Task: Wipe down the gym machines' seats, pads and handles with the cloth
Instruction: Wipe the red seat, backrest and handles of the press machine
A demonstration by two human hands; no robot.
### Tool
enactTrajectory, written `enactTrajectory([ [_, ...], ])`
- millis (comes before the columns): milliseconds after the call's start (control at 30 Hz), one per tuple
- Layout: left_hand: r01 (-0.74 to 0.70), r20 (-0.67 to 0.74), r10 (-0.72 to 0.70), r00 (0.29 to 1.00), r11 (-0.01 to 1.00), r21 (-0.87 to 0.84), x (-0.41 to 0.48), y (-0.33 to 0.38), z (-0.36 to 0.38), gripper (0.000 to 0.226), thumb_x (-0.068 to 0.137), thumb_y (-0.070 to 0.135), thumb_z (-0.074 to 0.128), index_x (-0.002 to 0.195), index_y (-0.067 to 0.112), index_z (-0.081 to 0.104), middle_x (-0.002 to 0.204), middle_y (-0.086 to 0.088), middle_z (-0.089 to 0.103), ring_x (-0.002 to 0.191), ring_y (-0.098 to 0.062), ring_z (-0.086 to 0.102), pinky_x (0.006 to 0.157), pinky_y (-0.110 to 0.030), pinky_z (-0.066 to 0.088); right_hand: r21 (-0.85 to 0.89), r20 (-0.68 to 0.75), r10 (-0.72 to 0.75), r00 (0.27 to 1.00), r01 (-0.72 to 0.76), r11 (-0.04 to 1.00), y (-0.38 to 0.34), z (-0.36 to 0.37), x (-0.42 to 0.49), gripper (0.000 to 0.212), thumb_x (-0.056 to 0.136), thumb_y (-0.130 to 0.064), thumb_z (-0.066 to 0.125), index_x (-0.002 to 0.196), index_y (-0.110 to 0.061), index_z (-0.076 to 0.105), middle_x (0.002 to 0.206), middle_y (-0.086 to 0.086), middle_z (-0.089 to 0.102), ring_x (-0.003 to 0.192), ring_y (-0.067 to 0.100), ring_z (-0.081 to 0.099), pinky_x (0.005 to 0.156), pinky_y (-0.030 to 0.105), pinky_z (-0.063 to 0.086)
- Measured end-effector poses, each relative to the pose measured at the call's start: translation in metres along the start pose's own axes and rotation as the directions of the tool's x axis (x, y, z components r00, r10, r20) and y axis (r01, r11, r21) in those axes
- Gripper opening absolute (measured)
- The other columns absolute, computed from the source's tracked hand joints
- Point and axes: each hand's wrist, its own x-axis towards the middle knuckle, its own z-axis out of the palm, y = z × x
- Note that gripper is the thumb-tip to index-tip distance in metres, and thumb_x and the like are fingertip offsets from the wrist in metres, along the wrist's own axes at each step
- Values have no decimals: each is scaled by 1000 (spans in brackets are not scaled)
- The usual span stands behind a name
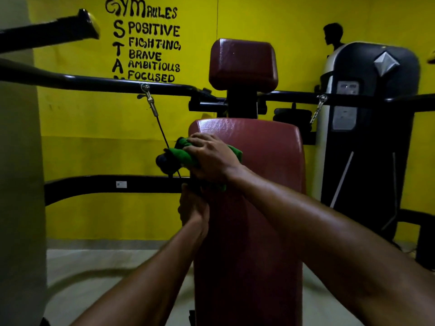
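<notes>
Maybe left hand (pixel 193 209) partly behind cloth (pixel 181 154)

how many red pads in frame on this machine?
2. A small upper pad above the crossbar; a long back pad below it, with the right hand holding the cloth against its left edge. Any seat pad would be out of frame.
</notes>
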Motion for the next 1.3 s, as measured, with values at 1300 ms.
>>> enactTrajectory([
  [1300,56,-108,-49,993,996,65,17,-14,12,57,105,46,23,135,11,56,136,-22,55,124,-40,50,103,-43,38,-40,16,359,933,-358,933,3,-16,-40,57,95,-56,56,145,-28,55,164,2,36,152,25,31,124,45,24],
])
